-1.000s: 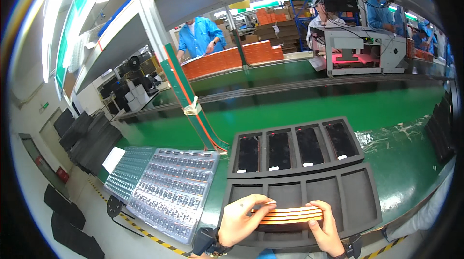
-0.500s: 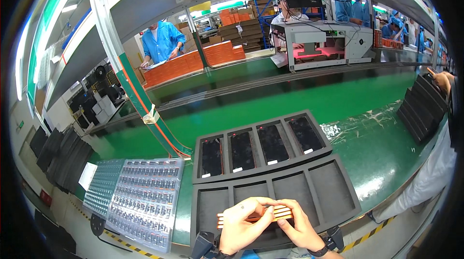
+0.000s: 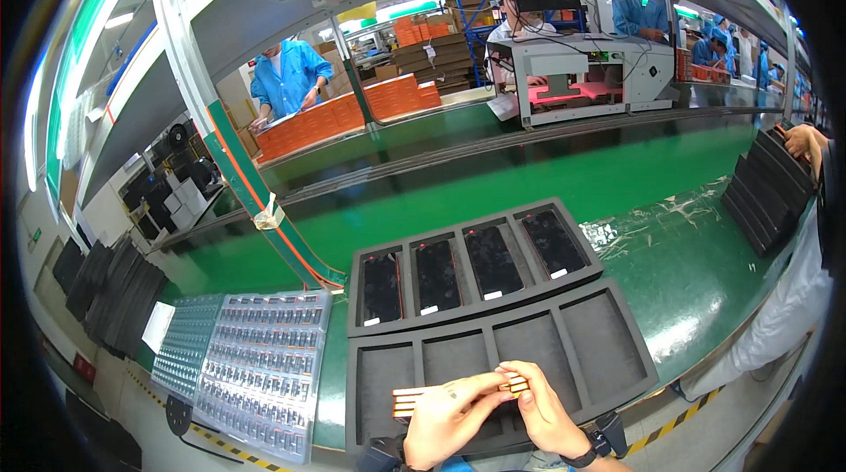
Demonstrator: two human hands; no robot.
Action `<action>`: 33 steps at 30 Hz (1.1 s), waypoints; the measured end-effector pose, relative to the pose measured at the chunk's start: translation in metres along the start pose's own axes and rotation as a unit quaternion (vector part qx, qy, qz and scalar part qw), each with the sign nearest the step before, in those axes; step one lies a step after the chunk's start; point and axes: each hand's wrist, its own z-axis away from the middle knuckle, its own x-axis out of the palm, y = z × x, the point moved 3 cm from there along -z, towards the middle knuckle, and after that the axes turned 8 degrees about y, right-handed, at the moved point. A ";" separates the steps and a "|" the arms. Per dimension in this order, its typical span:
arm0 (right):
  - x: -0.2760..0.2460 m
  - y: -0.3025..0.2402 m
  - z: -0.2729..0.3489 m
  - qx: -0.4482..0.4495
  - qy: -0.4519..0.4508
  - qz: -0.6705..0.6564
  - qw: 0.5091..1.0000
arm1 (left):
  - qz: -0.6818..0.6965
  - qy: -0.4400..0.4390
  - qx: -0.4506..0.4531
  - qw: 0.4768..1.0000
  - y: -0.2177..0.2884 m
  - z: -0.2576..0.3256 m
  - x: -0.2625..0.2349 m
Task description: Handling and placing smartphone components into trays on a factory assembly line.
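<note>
My left hand (image 3: 445, 423) is closed around a stack of thin phone-shaped slabs (image 3: 404, 401) with orange edges; their ends stick out to its left. My right hand (image 3: 548, 419) grips the stack's right end, thumb and fingers pinching it, and the two hands meet there. Most of the slabs' faces are hidden by my fingers. Beneath lies a black foam tray (image 3: 608, 340) with bare recesses. Against its far side, a second foam tray (image 3: 583, 276) carries several black glossy phone-like slabs (image 3: 436, 274), each with a small white label.
Clear plastic trays of small parts (image 3: 260, 366) lie left, beside a slanted post (image 3: 238, 163). Black foam sheets are stacked far left (image 3: 115, 296) and right (image 3: 767, 194), where another person's hand (image 3: 804, 141) rests. A grey machine (image 3: 586, 75) and co-workers stand beyond the green bench (image 3: 679, 269).
My right fingers have shifted along the stack's right end, and the hands and stack have tilted slightly. The foam trays stay as they were. At right, the other person's hand has moved slightly left.
</note>
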 end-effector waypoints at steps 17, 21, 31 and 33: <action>0.005 -0.003 0.001 0.016 0.019 -0.085 0.996 | -0.123 0.147 0.206 0.960 0.023 0.006 0.004; 0.001 -0.006 0.003 0.029 0.025 -0.037 0.999 | -0.073 0.140 0.185 0.970 0.028 0.003 0.005; -0.005 -0.007 0.002 0.027 0.009 -0.048 0.998 | -0.185 0.117 0.262 0.940 0.023 0.003 0.007; -0.003 -0.006 0.002 0.032 0.004 -0.053 0.998 | -0.265 0.095 0.224 0.933 0.028 0.007 0.008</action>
